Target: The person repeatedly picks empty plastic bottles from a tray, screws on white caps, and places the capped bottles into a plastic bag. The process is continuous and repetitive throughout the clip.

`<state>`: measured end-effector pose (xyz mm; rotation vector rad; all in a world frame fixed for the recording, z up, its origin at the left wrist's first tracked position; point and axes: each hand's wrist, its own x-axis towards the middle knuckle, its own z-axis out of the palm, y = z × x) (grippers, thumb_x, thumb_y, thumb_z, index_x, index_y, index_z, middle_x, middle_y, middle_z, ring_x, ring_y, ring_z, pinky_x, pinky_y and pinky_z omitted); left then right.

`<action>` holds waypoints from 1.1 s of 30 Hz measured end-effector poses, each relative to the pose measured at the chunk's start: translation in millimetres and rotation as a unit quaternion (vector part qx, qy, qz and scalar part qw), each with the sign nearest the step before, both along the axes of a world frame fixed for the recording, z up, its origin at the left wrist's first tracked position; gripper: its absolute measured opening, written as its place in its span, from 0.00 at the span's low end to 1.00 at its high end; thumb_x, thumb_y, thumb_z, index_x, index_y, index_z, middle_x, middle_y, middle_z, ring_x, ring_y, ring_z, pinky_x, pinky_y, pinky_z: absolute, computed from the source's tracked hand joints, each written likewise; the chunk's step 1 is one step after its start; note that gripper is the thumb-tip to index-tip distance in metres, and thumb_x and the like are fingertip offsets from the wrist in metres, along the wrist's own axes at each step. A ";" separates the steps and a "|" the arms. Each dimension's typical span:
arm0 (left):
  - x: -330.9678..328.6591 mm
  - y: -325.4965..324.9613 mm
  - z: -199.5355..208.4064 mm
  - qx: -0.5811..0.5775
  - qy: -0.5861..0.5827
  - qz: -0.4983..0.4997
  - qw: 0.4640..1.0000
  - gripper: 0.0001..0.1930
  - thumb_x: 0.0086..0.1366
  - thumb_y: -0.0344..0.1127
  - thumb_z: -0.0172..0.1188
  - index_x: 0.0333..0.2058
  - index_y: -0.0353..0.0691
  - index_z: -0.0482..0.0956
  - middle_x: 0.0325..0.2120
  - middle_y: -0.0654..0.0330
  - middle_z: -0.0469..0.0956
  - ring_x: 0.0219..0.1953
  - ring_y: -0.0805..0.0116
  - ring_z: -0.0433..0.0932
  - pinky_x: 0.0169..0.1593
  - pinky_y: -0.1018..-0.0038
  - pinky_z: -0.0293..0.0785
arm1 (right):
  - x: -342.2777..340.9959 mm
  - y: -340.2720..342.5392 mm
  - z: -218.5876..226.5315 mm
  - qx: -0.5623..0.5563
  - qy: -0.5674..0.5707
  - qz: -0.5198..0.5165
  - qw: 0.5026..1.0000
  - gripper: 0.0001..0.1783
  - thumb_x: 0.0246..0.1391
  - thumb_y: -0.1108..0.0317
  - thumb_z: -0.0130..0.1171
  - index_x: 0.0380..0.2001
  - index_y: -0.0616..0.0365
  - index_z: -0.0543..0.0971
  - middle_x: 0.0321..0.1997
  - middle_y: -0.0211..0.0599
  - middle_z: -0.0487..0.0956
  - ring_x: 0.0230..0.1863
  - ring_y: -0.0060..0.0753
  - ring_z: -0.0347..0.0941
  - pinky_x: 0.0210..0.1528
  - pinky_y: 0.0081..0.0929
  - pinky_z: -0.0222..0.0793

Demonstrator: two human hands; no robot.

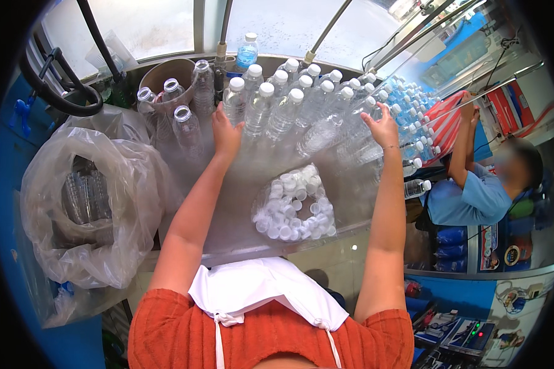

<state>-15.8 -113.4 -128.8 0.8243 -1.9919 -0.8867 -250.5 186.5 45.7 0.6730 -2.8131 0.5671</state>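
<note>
Here, I see left hand [228, 132] and right hand [385, 130] spread beside bottles [283, 117]. Far windows [271, 31] edge the grey counter [235, 206]; a person [477, 197] is at right.

Behind the grey counter [224, 206] I make out bright glass panels [280, 27]; off its left end, a curved black tube [71, 111] and a small blue fitting [22, 114]. To its right I see red-and-white striped material [444, 123], a co-worker in a light-blue shirt [477, 195], stacked blue bundles [452, 251] and a device with red and green lights [471, 335].
</note>
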 end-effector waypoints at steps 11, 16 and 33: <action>86.7 99.6 33.3 0.111 0.041 -0.156 0.981 0.29 0.52 0.22 0.57 0.56 0.35 0.68 0.53 0.47 0.65 0.54 0.54 0.67 0.51 0.67 0.68 | -19.3 9.3 -25.7 -0.040 0.044 0.088 0.994 0.36 0.54 0.33 0.54 0.54 0.49 0.77 0.50 0.51 0.75 0.51 0.50 0.72 0.58 0.45 0.62; 125.3 101.8 55.9 0.116 0.027 -0.203 0.972 0.16 0.52 0.21 0.55 0.41 0.38 0.79 0.44 0.55 0.73 0.44 0.62 0.74 0.42 0.71 0.73 | -14.0 6.7 -24.4 -0.033 0.114 0.074 0.990 0.34 0.56 0.36 0.53 0.57 0.48 0.75 0.54 0.52 0.73 0.53 0.52 0.71 0.59 0.45 0.61; 147.6 116.0 65.2 0.027 -0.001 -0.289 0.957 0.17 0.50 0.23 0.58 0.41 0.36 0.78 0.36 0.54 0.76 0.41 0.57 0.75 0.46 0.65 0.72 | 225.2 27.5 -148.8 0.023 -0.183 0.182 0.966 0.18 0.47 0.71 0.63 0.44 0.51 0.74 0.36 0.46 0.75 0.37 0.55 0.74 0.38 0.45 0.72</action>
